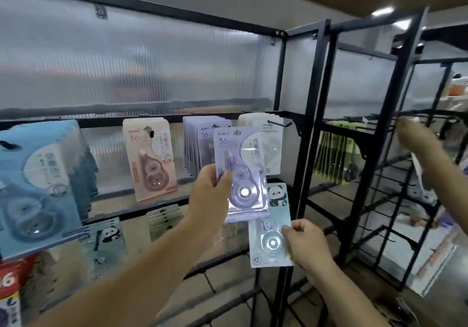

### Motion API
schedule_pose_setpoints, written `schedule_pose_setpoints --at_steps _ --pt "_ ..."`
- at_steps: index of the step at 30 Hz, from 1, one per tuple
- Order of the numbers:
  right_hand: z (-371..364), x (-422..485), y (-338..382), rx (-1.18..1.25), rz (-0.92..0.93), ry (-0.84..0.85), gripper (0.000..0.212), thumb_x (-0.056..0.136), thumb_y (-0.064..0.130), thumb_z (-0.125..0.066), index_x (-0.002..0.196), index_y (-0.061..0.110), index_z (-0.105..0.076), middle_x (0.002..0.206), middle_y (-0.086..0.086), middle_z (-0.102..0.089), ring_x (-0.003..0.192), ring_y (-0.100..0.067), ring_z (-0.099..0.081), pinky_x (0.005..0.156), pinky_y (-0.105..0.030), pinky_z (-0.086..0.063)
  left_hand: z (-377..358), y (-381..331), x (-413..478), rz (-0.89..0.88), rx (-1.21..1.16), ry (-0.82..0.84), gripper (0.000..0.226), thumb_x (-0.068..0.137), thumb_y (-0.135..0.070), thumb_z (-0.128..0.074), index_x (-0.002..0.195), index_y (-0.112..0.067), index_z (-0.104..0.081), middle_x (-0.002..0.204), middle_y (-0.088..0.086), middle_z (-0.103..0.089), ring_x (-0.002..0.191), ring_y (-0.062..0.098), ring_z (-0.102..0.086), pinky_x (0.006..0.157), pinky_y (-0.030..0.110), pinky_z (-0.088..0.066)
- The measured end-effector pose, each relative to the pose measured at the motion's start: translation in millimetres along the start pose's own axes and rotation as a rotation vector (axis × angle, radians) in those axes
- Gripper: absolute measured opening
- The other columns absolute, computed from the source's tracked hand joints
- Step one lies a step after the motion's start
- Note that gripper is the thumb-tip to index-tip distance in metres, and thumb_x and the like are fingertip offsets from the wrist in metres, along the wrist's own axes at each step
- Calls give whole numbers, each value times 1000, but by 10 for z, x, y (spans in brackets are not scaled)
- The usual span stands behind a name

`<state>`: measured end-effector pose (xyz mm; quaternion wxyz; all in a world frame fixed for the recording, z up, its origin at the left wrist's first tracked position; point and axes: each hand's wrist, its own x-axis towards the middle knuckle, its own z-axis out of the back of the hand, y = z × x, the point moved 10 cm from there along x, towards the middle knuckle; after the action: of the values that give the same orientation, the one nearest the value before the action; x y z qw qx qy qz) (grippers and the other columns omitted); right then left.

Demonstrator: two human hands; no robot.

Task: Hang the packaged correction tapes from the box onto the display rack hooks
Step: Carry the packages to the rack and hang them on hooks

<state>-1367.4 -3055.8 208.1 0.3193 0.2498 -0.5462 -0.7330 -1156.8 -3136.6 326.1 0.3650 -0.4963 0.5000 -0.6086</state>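
My left hand (211,195) grips a purple correction tape pack (240,172) by its left edge and holds it upright before the display rack. Its top sits just in front of a row of purple packs (196,144) hung on a hook. Lower and to the right, my right hand (307,244) pinches a pale blue panda pack (271,240) at its right edge; the purple pack overlaps its top. White packs (272,139) hang on a black hook (279,123) to the right. A pink pack (149,159) and blue packs (38,184) hang further left.
The black rack frame post (307,124) stands right of my hands. Panda packs (106,240) hang on a lower rail. Green packs (334,152) hang on the adjoining rack, where another person's arm (428,152) reaches. A red box (12,283) is at the lower left.
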Motion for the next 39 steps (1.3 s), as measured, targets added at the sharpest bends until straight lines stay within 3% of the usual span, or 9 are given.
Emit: schedule_pose_setpoints --at_steps 3,6,10,20,26,29,32,34,39 --pt "-97 214 93 -15 29 63 10 91 16 -58 85 10 -62 78 -9 -68 60 -19 -54 54 -28 -39 11 -17 175 3 -42 -52 9 98 -18 -48 97 -16 -57 105 20 -64 96 35 -63 89 55 -51" --pt "-172 402 189 -8 64 103 10 91 15 -59 82 11 -62 72 -6 -66 58 -18 -55 53 -26 -40 32 28 266 10 -35 -91 8 97 -20 -49 97 -17 -56 108 26 -61 86 31 -57 86 58 -48" --pt "-344 563 125 24 39 183 8 91 15 -59 85 10 -62 82 -14 -70 69 -26 -62 57 -29 -44 53 136 314 23 -68 -151 7 97 -16 -50 95 -18 -56 100 17 -64 88 26 -60 84 44 -53" --pt "-555 691 29 17 11 279 13 92 11 -56 88 1 -62 72 -13 -61 54 -18 -47 47 -24 -35 225 182 678 56 52 -290 17 96 -25 -52 108 -13 -55 93 2 -61 78 11 -57 60 20 -42" --pt "-791 687 44 46 31 341 13 91 8 -58 80 1 -60 61 -13 -57 50 -19 -44 47 -25 -33 390 250 632 115 125 -310 22 93 -31 -57 109 -17 -49 92 -5 -57 78 4 -56 63 18 -45" --pt "-901 651 95 -45 93 354 19 89 9 -61 71 4 -59 55 -10 -55 47 -19 -44 44 -24 -37 525 450 517 195 208 -318 30 93 -31 -58 118 -20 -46 104 0 -55 91 13 -55 83 30 -49" --pt "-1212 459 153 -120 117 500 23 91 10 -58 70 2 -59 55 -10 -52 47 -18 -43 38 -17 -35 740 670 308 284 254 -317 29 92 -28 -57 118 -22 -47 107 1 -55 91 14 -56 85 32 -50" --pt "-1491 258 194 -215 170 653 23 92 13 -59 70 4 -59 59 -7 -54 52 -16 -46 47 -22 -34 893 805 129 334 276 -324 22 91 -26 -58 110 -24 -46 103 1 -56 87 14 -57 80 30 -50" --pt "-2058 -243 296 -232 250 890 32 88 6 -64 60 16 -52 33 8 -41 31 2 -35 45 -18 -30 1344 949 -273 359 277 -393 21 92 -26 -59 107 -25 -45 97 -6 -54 87 10 -55 77 25 -50"
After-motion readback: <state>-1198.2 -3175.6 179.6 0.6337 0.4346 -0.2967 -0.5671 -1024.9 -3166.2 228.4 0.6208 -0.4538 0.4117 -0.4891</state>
